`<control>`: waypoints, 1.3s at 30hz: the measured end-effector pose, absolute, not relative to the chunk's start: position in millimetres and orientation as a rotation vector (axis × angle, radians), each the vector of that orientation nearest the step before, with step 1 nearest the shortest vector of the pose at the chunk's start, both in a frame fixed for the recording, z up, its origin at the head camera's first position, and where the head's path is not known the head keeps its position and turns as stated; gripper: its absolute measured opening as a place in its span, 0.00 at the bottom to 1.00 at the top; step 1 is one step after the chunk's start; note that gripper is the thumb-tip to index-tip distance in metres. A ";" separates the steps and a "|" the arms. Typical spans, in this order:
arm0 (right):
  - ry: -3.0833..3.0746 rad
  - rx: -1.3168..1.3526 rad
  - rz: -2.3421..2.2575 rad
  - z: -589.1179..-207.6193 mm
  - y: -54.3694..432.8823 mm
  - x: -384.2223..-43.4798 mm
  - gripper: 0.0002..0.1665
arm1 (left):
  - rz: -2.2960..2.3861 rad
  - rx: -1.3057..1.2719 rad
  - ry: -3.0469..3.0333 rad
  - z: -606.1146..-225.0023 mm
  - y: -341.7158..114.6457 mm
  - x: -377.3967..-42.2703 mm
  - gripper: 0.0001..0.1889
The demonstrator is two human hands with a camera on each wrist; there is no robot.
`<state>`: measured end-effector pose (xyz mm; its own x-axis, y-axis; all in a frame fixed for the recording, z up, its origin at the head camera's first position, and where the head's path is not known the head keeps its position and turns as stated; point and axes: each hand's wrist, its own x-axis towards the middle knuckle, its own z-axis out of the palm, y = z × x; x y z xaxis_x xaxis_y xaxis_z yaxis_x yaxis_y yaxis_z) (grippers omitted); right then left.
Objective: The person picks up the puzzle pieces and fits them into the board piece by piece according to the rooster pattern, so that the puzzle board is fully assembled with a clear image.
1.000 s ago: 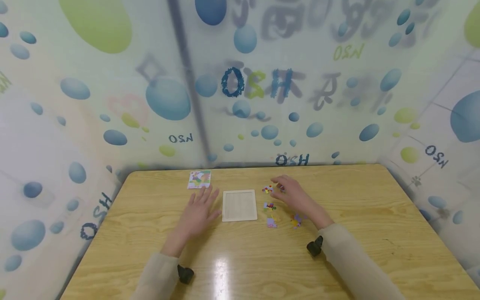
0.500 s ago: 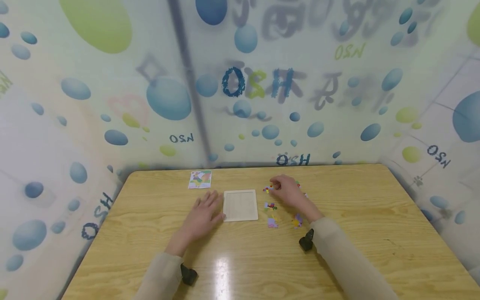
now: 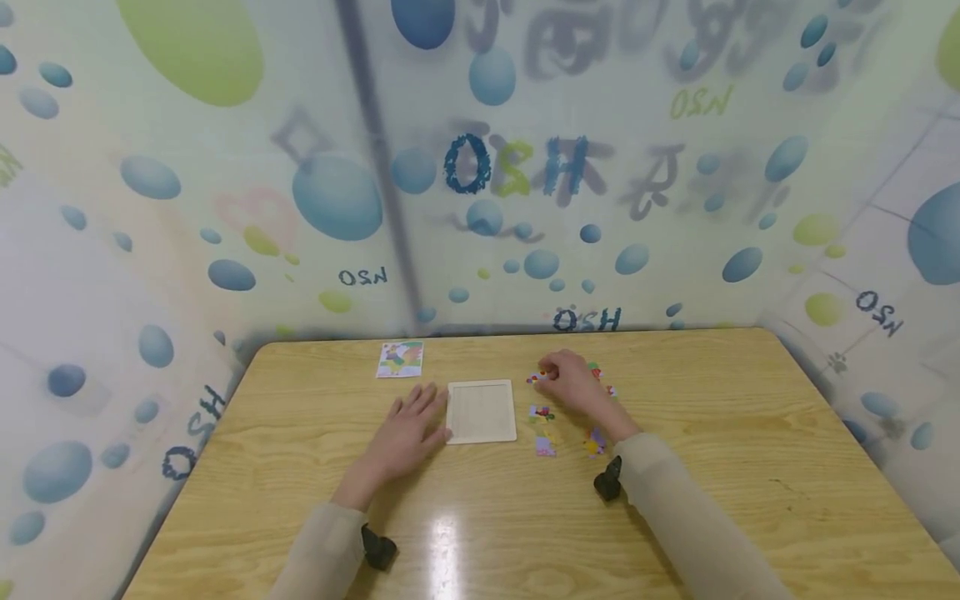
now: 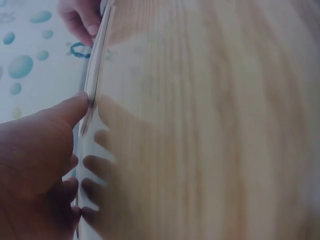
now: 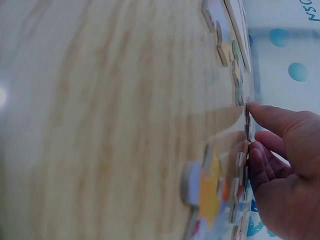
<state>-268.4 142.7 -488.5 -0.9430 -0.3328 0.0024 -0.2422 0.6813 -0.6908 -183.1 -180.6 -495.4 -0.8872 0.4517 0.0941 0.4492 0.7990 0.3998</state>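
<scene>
White wall (image 3: 637,300) printed with blue and green bubbles around a pale wood-grained table (image 3: 750,517)

The wall rises behind the table and along both its sides. Two beige cloth sleeves (image 3: 690,508) reach over the tabletop. The left hand (image 3: 405,429) has its fingers spread and holds nothing; the right hand (image 3: 573,383) is arched with fingers curled, and whether it grips anything cannot be told. Between them a square, cream-coloured tray (image 3: 480,412) with a raised rim lies flat, the left thumb touching its edge. Beyond the left hand lies a square, colourfully printed card (image 3: 400,360). Small black devices (image 3: 608,482) sit at the wrists. Flat, multicoloured puzzle pieces (image 3: 542,414) lie right of the tray, a red-spotted one at the right fingertips.
</scene>
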 end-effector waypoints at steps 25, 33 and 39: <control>2.750 -0.383 -1.120 -488.3 139.9 -269.5 0.14 | 0.673 0.687 2.891 -502.2 -183.1 -186.8 0.33; 2.772 -0.390 -1.104 -489.0 138.7 -270.1 0.13 | 0.734 0.691 2.866 -501.7 -182.9 -186.1 0.33; 2.779 -0.418 -1.086 -487.1 137.4 -269.0 0.13 | 0.726 0.690 2.876 -503.3 -183.5 -185.4 0.33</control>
<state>-269.0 137.4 -487.1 -0.9533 -0.3013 -0.0190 -0.2086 0.7028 -0.6801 -185.4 -183.5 -503.3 -0.8928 0.4500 0.0173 0.4044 0.7841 0.4709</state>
